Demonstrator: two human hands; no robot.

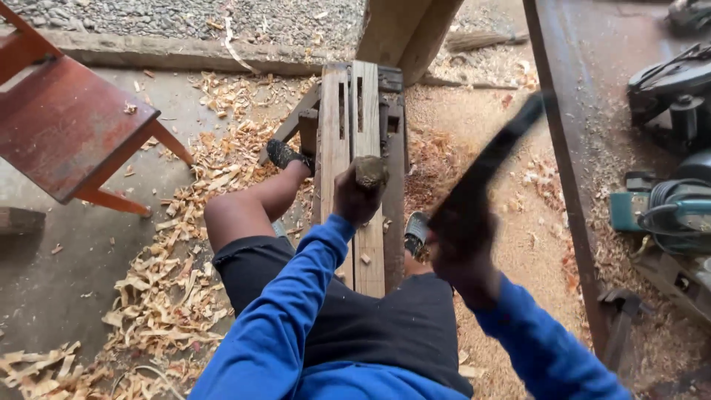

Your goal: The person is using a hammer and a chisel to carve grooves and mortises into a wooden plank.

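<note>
My left hand (354,198) is closed around the worn wooden handle of a chisel (369,170), held upright against a long timber (364,141) with slots cut through it. The timber lies on a low wooden bench that I straddle. My right hand (461,244) grips a dark mallet-like tool (495,152), raised to the right of the chisel and blurred by motion. Both sleeves are blue.
Wood shavings (178,259) cover the concrete floor at left. A red wooden bench (67,126) stands at upper left. At right a long workbench edge (570,185) carries power tools (670,200) and sawdust. A wooden post (404,30) rises beyond the timber.
</note>
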